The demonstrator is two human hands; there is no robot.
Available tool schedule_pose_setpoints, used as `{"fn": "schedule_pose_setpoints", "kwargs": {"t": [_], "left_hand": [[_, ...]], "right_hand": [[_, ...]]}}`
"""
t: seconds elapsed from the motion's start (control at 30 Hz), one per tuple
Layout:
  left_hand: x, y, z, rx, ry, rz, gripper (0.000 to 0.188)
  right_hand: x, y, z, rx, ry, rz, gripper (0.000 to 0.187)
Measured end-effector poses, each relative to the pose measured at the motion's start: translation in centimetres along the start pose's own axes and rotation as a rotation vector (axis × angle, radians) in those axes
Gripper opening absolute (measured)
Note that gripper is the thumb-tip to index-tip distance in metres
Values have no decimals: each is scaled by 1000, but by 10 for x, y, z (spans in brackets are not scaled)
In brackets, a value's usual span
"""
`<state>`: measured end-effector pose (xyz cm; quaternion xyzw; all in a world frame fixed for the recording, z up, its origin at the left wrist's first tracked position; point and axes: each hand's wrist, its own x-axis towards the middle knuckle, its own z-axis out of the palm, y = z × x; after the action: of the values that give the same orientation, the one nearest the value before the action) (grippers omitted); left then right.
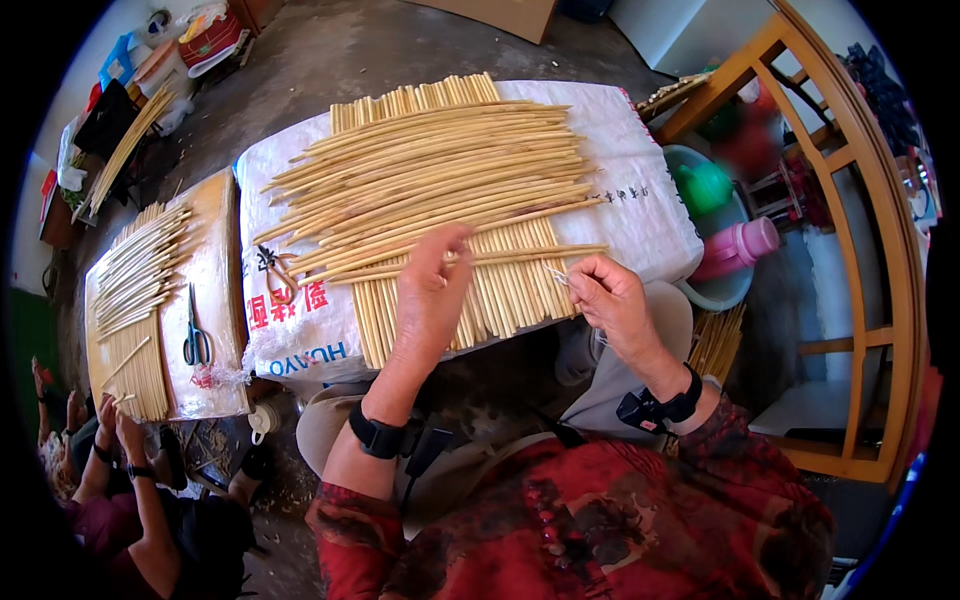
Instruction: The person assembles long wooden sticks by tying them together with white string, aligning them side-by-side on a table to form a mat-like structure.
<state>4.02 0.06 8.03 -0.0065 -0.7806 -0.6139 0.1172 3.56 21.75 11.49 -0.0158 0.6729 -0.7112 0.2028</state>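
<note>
A mat of pale, peeled sticks (400,320) lies in upright rows on a white woven sack (660,225) that covers the table. Across it runs a layer of longer sticks (440,160), laid sideways. My left hand (430,300) hovers over the mat's near part, beside the lowest crosswise stick; its fingers are smeared by motion. At the mat's right edge my right hand (615,305) is closed, pinching a thin white string (560,275) near that stick's end. Scissors with brownish handles (282,285) lie left of the mat.
Another person's hands (120,425) work at a second table (215,250) on the left, with a smaller stick mat (140,290) and dark scissors (197,340). A light-blue basin (715,290) with a pink container (740,245) stands right, by a wooden frame (850,220).
</note>
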Motion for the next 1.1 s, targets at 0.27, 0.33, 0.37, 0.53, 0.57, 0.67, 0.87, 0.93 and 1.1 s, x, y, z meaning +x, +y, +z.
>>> {"fn": "schedule_pose_setpoints", "kwargs": {"t": [0.27,0.33,0.37,0.53,0.57,0.67,0.87,0.93,1.1], "left_hand": [[-19,21,39,-413,-489,-183,23],[-17,20,32,-541,-541,-269,19],[-17,18,34,-583,-442,-230,16],[-26,16,24,-274,-435,-205,12],[-29,12,22,-313,-401,-229,11],[-38,12,17,-300,-365,-252,10],[-55,29,10,-109,-395,-236,13],[-56,43,17,116,-385,-97,14],[-65,46,9,611,-175,204,23]], "right_hand": [[-11,-16,-3,-12,-19,16,14],[-13,-15,-11,-10,22,20,13],[-14,-14,-14,-31,28,5,13],[-24,-16,-24,-117,56,-119,10],[-26,-15,-26,-145,64,-120,10],[-30,-9,-36,-192,72,-114,10],[-38,-10,-32,-149,-15,-113,11],[-39,-11,-29,-143,-38,-122,12],[-44,-13,-27,-221,-69,-142,11]]}}
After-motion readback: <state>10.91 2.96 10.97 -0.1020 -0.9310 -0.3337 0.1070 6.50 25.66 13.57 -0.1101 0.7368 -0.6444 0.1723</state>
